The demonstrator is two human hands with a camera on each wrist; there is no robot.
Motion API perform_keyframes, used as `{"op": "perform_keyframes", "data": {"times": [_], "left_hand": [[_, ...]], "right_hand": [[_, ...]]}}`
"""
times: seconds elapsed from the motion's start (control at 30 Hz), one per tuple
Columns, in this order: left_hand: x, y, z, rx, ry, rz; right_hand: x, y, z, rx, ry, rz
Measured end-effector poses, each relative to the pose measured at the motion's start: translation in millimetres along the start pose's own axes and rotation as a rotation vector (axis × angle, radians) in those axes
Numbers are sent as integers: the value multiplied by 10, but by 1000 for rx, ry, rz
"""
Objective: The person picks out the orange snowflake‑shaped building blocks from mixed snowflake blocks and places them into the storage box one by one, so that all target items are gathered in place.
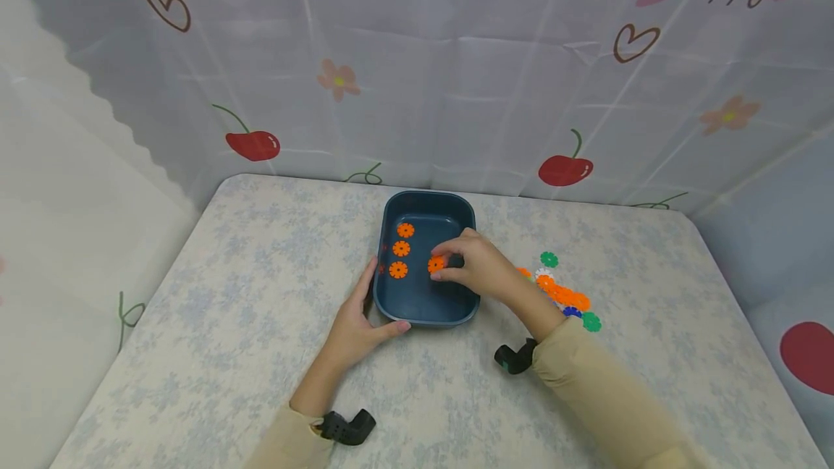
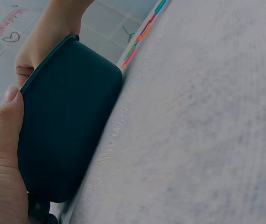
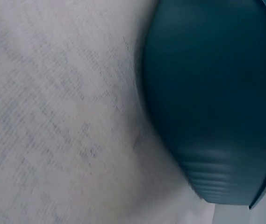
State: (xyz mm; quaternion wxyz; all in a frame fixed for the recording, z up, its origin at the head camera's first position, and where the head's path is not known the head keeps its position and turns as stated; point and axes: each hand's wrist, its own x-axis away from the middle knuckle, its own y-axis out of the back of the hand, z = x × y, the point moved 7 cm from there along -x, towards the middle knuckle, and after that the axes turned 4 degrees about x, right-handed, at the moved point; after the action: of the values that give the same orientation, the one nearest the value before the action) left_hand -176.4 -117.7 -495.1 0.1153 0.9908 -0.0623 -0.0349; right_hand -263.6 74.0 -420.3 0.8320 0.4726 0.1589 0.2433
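Note:
A dark teal rectangular tub (image 1: 426,313) stands on the table. Inside, along its left side, three orange notched plastic discs (image 1: 401,248) lie in a column. My right hand (image 1: 481,266) reaches into the tub from the right and pinches another orange notched disc (image 1: 435,264) between thumb and fingertips. At the near left corner, my left hand (image 1: 352,328) touches the tub with straight fingers along its left wall and the thumb at the near rim. The left wrist view shows that thumb (image 2: 6,126) against the rim; the right wrist view shows mainly the tub's outer wall (image 3: 212,93).
Right of the tub, partly behind the right forearm, lies a loose pile of notched discs (image 1: 562,294) in orange, green, blue and white. One green disc (image 1: 549,259) lies at its far side. A printed curtain (image 1: 417,93) hangs behind the table's back edge.

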Motion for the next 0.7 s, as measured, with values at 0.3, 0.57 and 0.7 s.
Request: {"op": "perform_keyframes", "data": {"times": [0.3, 0.57, 0.7], "left_hand": [[2, 2, 52, -10, -26, -9], [3, 4, 66, -14, -31, -8], [3, -1, 58, -2, -35, -1]], "right_hand": [[-85, -219, 121, 35, 1, 142], [-174, -383, 263, -5, 65, 194], [-207, -471, 320, -50, 102, 220]]}}
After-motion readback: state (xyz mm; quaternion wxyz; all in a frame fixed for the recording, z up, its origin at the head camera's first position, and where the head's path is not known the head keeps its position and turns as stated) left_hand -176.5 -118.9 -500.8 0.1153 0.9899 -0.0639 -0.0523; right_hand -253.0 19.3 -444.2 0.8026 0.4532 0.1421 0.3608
